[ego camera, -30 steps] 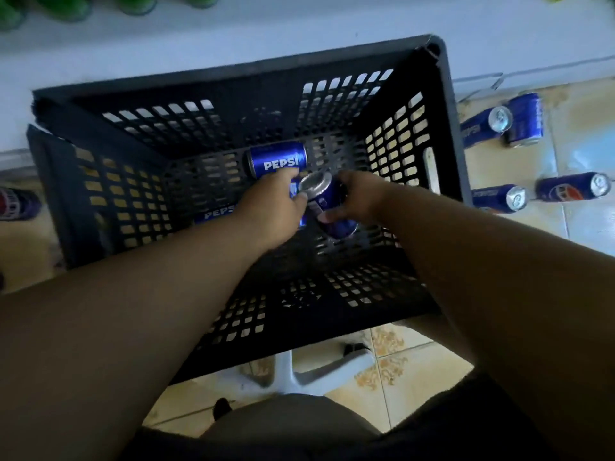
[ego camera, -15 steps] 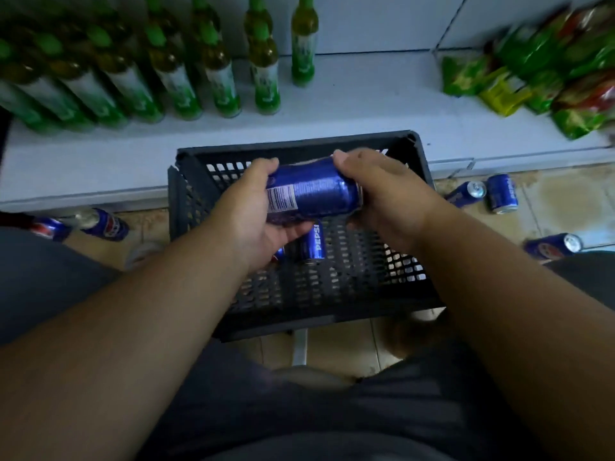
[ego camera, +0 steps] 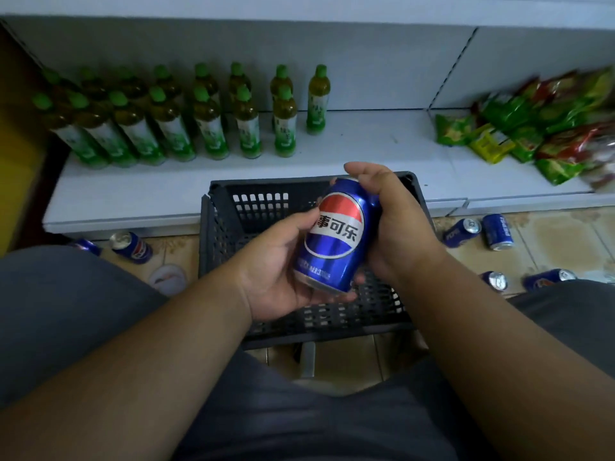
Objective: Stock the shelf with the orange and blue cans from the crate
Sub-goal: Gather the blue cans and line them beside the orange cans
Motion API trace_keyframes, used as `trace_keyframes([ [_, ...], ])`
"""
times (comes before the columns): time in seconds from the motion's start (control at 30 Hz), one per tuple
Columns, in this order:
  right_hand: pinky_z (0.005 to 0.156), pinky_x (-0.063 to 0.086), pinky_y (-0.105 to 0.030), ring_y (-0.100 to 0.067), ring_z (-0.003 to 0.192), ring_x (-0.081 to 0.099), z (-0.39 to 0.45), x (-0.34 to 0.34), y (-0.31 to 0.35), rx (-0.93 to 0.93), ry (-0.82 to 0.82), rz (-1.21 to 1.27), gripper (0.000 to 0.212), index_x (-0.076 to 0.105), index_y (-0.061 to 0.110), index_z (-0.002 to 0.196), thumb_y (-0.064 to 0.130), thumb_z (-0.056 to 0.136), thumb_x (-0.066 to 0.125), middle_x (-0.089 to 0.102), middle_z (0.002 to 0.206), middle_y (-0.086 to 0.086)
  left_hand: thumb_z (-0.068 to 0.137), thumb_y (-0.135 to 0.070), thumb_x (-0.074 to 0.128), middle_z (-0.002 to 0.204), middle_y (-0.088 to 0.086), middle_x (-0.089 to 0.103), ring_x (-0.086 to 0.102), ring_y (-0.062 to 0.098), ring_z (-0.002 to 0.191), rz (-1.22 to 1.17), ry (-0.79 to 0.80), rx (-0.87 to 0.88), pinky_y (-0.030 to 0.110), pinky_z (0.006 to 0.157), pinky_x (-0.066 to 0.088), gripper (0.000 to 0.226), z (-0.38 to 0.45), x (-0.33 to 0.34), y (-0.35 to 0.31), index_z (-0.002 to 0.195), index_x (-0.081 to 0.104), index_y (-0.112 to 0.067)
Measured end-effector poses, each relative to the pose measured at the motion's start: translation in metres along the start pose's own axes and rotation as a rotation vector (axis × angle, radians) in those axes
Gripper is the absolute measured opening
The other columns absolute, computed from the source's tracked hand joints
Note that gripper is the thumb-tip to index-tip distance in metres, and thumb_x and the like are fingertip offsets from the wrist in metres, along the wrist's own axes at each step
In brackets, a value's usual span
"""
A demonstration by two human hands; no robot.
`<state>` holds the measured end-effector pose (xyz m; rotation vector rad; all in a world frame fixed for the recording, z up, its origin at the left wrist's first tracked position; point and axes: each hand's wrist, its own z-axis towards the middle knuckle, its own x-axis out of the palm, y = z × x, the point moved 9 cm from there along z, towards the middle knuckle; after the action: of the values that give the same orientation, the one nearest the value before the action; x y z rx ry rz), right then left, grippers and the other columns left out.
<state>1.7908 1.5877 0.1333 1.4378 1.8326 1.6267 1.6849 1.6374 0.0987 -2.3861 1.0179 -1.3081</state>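
I hold one blue can [ego camera: 334, 239] with a red, white and blue logo between both hands, above the black crate [ego camera: 253, 201]. My left hand [ego camera: 279, 271] cups its lower end from below and the left. My right hand [ego camera: 396, 224] wraps its upper end, fingers curled over the top rim. The can stands tilted, top leaning away and to the right. The crate's inside is mostly hidden behind my hands. The white shelf [ego camera: 366, 144] lies just beyond the crate.
Several green-capped bottles [ego camera: 206, 121] stand on the shelf's left half; snack bags [ego camera: 532, 128] pile on its right. Blue cans lie on the tiled floor, left of the crate [ego camera: 133, 249] and to its right [ego camera: 496, 231]. My knees flank the crate.
The can came up out of the crate in both hands and turned from lying sideways to nearly upright, logo toward me. My view lifted from the crate to the shelf.
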Motion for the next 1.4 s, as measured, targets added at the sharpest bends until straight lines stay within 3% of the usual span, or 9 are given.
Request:
trace_keyframes([
  [0.13, 0.077, 0.061, -0.046, -0.028, 0.089, 0.073, -0.013, 0.016, 0.008, -0.042, -0.077, -0.080, 0.046, 0.063, 0.022, 0.111, 0.059, 0.083, 0.058, 0.073, 0.099, -0.010, 0.074, -0.045, 0.070, 0.118, 0.014, 0.072, 0.070, 0.029, 0.104, -0.006, -0.164, 0.314, 0.040, 0.082, 0.057, 0.063, -0.007, 0.002, -0.027, 0.127, 0.064, -0.012],
  [0.27, 0.067, 0.058, -0.021, -0.009, 0.089, 0.073, -0.022, 0.046, 0.027, -0.234, -0.057, -0.269, 0.034, 0.052, 0.030, 0.127, 0.051, 0.102, 0.042, 0.070, 0.106, 0.001, 0.084, -0.054, 0.061, 0.107, 0.005, 0.076, 0.074, 0.019, 0.096, 0.012, -0.291, 0.573, 0.031, 0.066, 0.060, 0.045, -0.022, 0.010, -0.065, 0.117, 0.067, -0.024],
  [0.47, 0.068, 0.055, -0.018, -0.002, 0.086, 0.070, -0.013, 0.076, 0.079, -0.469, -0.055, -0.405, 0.042, 0.049, 0.027, 0.130, 0.054, 0.099, 0.040, 0.069, 0.101, 0.008, 0.078, -0.071, 0.052, 0.095, 0.001, 0.077, 0.075, 0.017, 0.086, 0.143, -0.508, 0.875, 0.031, 0.064, 0.059, 0.046, -0.042, 0.021, -0.127, 0.097, 0.072, -0.034],
  [0.57, 0.076, 0.058, -0.025, -0.001, 0.092, 0.069, -0.004, 0.081, 0.106, -0.561, -0.064, -0.433, 0.056, 0.046, 0.032, 0.133, 0.066, 0.089, 0.040, 0.068, 0.105, 0.012, 0.074, -0.074, 0.049, 0.095, 0.001, 0.077, 0.075, 0.019, 0.089, 0.153, -0.530, 0.937, 0.041, 0.075, 0.059, 0.053, -0.038, 0.032, -0.155, 0.095, 0.074, -0.032],
  [0.7, 0.077, 0.059, -0.024, 0.003, 0.093, 0.067, 0.020, 0.092, 0.142, -0.662, -0.133, -0.461, 0.056, 0.041, 0.034, 0.134, 0.067, 0.089, 0.043, 0.065, 0.104, 0.017, 0.085, -0.065, 0.041, 0.086, -0.003, 0.077, 0.075, 0.013, 0.078, 0.170, -0.539, 0.955, 0.029, 0.063, 0.058, 0.050, -0.024, 0.051, -0.198, 0.097, 0.071, -0.028],
  [0.93, 0.093, 0.052, -0.037, -0.016, 0.108, 0.055, 0.079, 0.112, 0.227, -0.831, -0.322, -0.712, 0.051, 0.049, 0.015, 0.132, 0.054, 0.101, 0.040, 0.051, 0.122, -0.004, 0.100, -0.052, 0.041, 0.102, -0.001, 0.075, 0.073, 0.019, 0.097, 0.120, -0.467, 1.020, 0.045, 0.090, 0.058, 0.034, 0.005, 0.086, -0.291, 0.108, 0.065, -0.029],
  [1.13, 0.084, 0.059, -0.036, -0.016, 0.100, 0.065, 0.141, 0.114, 0.246, -0.757, -0.224, -0.716, 0.047, 0.049, 0.018, 0.126, 0.056, 0.099, 0.046, 0.062, 0.114, -0.002, 0.101, -0.054, 0.039, 0.108, 0.001, 0.072, 0.070, 0.022, 0.102, 0.139, -0.467, 1.022, 0.046, 0.090, 0.058, 0.030, 0.044, 0.086, -0.340, 0.095, 0.059, -0.032],
  [1.3, 0.067, 0.057, -0.019, -0.004, 0.085, 0.067, 0.196, 0.097, 0.257, -0.652, -0.155, -0.759, 0.048, 0.055, 0.021, 0.118, 0.058, 0.089, 0.063, 0.067, 0.100, 0.006, 0.106, -0.048, 0.029, 0.092, -0.014, 0.059, 0.061, 0.002, 0.088, 0.614, -0.623, 1.098, 0.021, 0.067, 0.050, 0.029, 0.059, 0.079, -0.393, 0.111, 0.053, -0.033],
  [1.4, 0.077, 0.056, -0.022, -0.006, 0.095, 0.066, 0.229, 0.086, 0.268, -0.654, -0.170, -0.776, 0.056, 0.053, 0.020, 0.128, 0.052, 0.085, 0.071, 0.066, 0.109, 0.008, 0.107, -0.044, 0.030, 0.098, -0.008, 0.064, 0.062, 0.010, 0.095, 1.057, -0.595, 1.067, 0.029, 0.077, 0.051, 0.031, 0.079, 0.078, -0.423, 0.110, 0.057, -0.029],
])
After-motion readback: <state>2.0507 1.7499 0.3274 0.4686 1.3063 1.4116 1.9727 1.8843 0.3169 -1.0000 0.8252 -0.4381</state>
